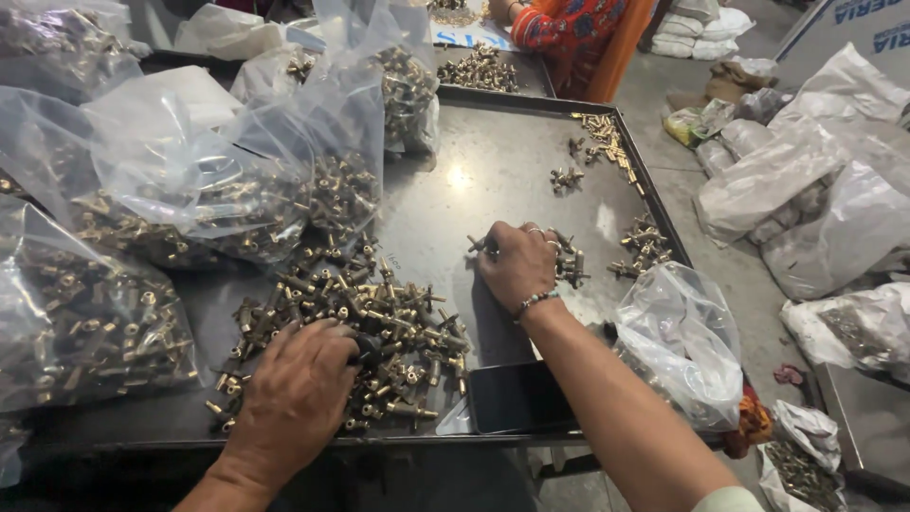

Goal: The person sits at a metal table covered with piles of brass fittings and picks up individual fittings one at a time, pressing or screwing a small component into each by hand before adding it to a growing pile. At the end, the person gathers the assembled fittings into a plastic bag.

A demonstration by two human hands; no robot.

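Note:
A heap of small brass fittings (379,303) lies on a dark metal tray table (493,161). My left hand (296,393) rests palm down on the near edge of that heap, fingers curled among the fittings; whether it grips one is hidden. My right hand (519,264), with rings and a beaded bracelet, is further out on the tray with its fingers closed over a few brass fittings (571,264) that poke out on both sides of it. A small cluster of fittings (645,245) lies just right of it.
Clear plastic bags full of brass parts (190,190) crowd the left side. A black phone (517,396) lies at the tray's near edge beside another plastic bag (682,337). More fittings (607,137) line the right rim. Another person in orange (573,28) sits at the far end.

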